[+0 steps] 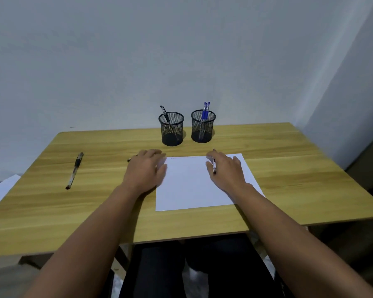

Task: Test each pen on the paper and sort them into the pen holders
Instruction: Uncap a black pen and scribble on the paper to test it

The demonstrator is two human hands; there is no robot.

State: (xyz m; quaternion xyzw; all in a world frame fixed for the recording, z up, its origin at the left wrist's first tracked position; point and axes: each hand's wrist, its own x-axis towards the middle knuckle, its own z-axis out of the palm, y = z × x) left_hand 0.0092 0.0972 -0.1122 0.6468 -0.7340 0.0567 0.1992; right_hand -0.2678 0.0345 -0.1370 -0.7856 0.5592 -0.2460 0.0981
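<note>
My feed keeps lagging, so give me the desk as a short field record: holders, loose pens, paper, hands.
left holder: one black pen
right holder: two blue pens
loose pen: on table, far left
paper: white sheet, centre
left hand: flat at paper's left edge, part-hidden pen just beyond it
right hand: over paper, holding pen

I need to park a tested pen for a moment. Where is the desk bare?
Bare wood lies right of the white paper sheet, out to the wooden desk edge, and along the front. It is crowded between the black-grip pen and left hand.
</note>
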